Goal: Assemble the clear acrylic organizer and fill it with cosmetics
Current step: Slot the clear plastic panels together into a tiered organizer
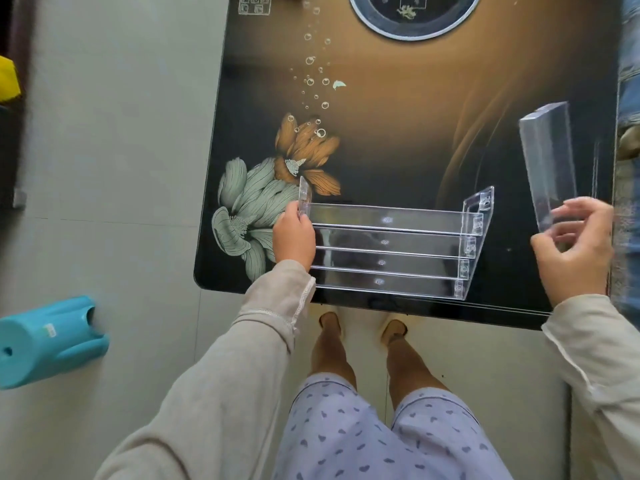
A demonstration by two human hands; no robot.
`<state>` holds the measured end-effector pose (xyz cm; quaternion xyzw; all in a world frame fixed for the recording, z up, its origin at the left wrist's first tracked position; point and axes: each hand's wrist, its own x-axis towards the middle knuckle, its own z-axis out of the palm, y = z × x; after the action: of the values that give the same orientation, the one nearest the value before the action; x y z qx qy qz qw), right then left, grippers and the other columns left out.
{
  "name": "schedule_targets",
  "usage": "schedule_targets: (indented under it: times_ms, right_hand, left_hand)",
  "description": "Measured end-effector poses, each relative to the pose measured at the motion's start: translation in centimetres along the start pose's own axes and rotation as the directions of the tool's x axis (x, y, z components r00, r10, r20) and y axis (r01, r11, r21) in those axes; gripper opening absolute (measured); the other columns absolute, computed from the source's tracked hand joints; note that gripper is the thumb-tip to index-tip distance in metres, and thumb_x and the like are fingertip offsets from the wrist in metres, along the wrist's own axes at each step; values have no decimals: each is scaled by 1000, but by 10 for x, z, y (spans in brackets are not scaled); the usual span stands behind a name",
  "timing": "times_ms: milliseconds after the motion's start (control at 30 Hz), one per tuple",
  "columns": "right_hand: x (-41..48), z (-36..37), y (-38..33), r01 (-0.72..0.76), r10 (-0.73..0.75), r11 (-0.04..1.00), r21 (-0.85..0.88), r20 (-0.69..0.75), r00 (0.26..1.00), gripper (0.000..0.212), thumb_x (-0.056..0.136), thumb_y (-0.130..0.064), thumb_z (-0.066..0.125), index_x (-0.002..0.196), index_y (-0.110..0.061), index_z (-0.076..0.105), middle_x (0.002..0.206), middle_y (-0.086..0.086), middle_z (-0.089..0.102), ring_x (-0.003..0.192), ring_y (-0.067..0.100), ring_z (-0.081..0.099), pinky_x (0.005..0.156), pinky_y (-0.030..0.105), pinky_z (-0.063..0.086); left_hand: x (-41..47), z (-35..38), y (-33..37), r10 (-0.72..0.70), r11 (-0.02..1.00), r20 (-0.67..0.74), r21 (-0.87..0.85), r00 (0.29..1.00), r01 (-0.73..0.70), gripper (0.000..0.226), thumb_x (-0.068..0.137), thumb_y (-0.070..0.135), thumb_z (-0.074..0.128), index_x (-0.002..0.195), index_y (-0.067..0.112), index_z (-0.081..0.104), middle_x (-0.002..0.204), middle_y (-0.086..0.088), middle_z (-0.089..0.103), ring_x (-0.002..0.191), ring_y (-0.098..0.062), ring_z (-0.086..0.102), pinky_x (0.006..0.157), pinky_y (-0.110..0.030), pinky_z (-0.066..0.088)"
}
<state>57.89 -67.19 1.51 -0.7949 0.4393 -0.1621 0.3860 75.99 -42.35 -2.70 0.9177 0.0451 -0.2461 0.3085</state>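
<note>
A grey tiled floor (121, 168) is seen beneath a dark glossy tabletop (398, 150) printed with flowers and bubbles; a small printed panel at its far edge cannot be read. The clear acrylic organizer (388, 251), with four stepped tiers, is set at the near tabletop edge. A turquoise stool (48, 341) lies tipped on the floor. A loose clear tray (547, 161) is held tilted above the tabletop's right side, its lower end pinched by the right hand (575, 244). The organizer's left end wall is gripped by the fingers of the left hand (294, 237).

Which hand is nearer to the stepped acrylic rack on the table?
Left. The left hand grips the left end panel of the rack; the right hand is off its right end, pinching a loose acrylic piece.
</note>
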Motion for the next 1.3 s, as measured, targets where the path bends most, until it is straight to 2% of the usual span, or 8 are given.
schedule_targets:
  times_ms: [67, 133, 200, 300, 433, 667, 967, 1300]
  right_hand:
    - [-4, 5, -21, 196, -185, 978, -70, 145, 972, 49, 78, -5, 62, 116, -31, 49, 89, 0, 50, 65, 8, 50, 65, 3, 42]
    - [-6, 19, -39, 321, -268, 930, -178, 268, 925, 50, 82, -13, 66, 129, -16, 48, 86, 5, 53, 66, 20, 48, 68, 22, 47]
    - [-6, 36, -55, 481, -361, 826, -294, 378, 852, 48, 81, -20, 68, 125, -9, 55, 81, 12, 60, 65, 25, 52, 68, 36, 49]
    - [-3, 62, -68, 619, -377, 696, -364, 548, 746, 43, 81, -28, 68, 119, -8, 60, 90, 17, 66, 76, 35, 62, 70, 42, 50]
    - [4, 92, -73, 623, -279, 645, -442, 623, 730, 44, 86, -33, 59, 126, -14, 54, 117, 10, 63, 99, 33, 59, 80, 41, 42]
    - [2, 117, -78, 662, -282, 628, -409, 673, 684, 53, 90, -33, 53, 140, -26, 36, 132, 2, 56, 111, 27, 54, 90, 39, 39]
    - [3, 126, -78, 682, -273, 613, -399, 703, 657, 57, 91, -32, 51, 143, -32, 27, 135, 2, 53, 114, 28, 52, 95, 40, 40]
    - [10, 128, -81, 683, -239, 594, -425, 717, 654, 55, 92, -28, 51, 142, -34, 29, 135, 3, 53, 116, 29, 50, 96, 42, 38]
  left_hand:
    - [-2, -2, -2, 20, 999, 33, 34, 999, -21, 26, 96, 8, 35, 115, 4, 52, 108, -20, 61, 97, -31, 57, 74, -30, 38]
    - [-3, -5, -4, 38, 998, 59, 51, 998, -41, 31, 96, 9, 36, 125, 8, 48, 114, -19, 60, 104, -32, 57, 80, -33, 43]
    - [-3, -8, -4, 61, 997, 69, 48, 996, -64, 40, 96, 7, 37, 135, 13, 41, 121, -16, 59, 110, -30, 56, 89, -36, 46]
    - [-1, -11, 0, 111, 994, 62, 13, 992, -112, 50, 92, -1, 37, 139, 15, 36, 128, -14, 56, 113, -28, 54, 93, -34, 44]
    - [4, -16, 7, 118, 992, 53, -49, 992, -115, 51, 90, -7, 38, 138, 12, 39, 133, -13, 53, 120, -28, 52, 101, -35, 42]
    - [5, -22, 4, 114, 985, 83, -140, 990, -102, 49, 90, -6, 44, 136, 14, 44, 123, -12, 62, 108, -24, 60, 98, -35, 50]
    - [6, -22, 0, 153, 980, 90, -145, 984, -139, 50, 91, -6, 44, 136, 16, 44, 117, -10, 67, 106, -22, 63, 98, -31, 48]
    - [7, -22, 0, 185, 974, 104, -150, 977, -168, 49, 91, -6, 44, 135, 15, 47, 114, -9, 68, 95, -15, 63, 86, -15, 44]
